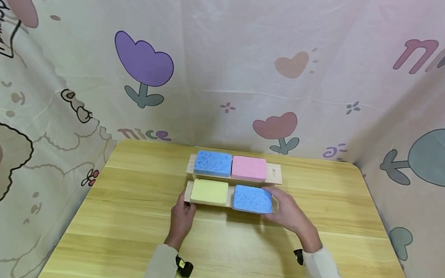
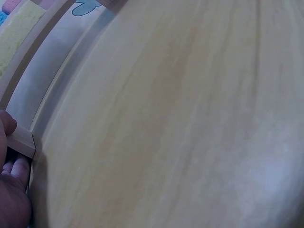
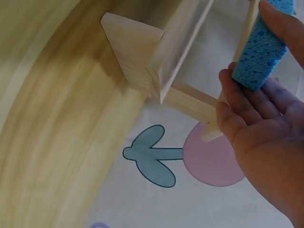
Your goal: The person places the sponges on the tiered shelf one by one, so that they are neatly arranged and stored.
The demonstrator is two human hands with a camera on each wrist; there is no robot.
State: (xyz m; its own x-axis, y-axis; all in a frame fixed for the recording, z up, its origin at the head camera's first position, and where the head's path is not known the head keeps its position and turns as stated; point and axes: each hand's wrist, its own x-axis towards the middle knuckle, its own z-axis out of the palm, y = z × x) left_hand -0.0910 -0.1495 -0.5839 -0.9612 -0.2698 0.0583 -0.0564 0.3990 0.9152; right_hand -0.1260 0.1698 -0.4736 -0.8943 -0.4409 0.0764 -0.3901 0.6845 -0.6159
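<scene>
A two-tier wooden rack (image 1: 274,173) stands toward the back of the table. At the right end of its lower tier, my right hand (image 1: 291,211) pinches a blue sponge (image 1: 252,199) between thumb and fingers. The right wrist view shows that sponge (image 3: 261,54) edge-on, with fingers under it and the thumb on its other face. My left hand (image 1: 181,220) grips the rack's left end at the lower tier, beside a yellow sponge (image 1: 209,191). On the upper tier, another blue sponge (image 1: 213,163) and a pink sponge (image 1: 249,168) lie side by side.
The wooden table (image 1: 129,222) extends around the rack. Behind and at both sides hangs a pale printed cloth (image 1: 219,51) with flowers and hearts, meeting the table's back edge close behind the rack.
</scene>
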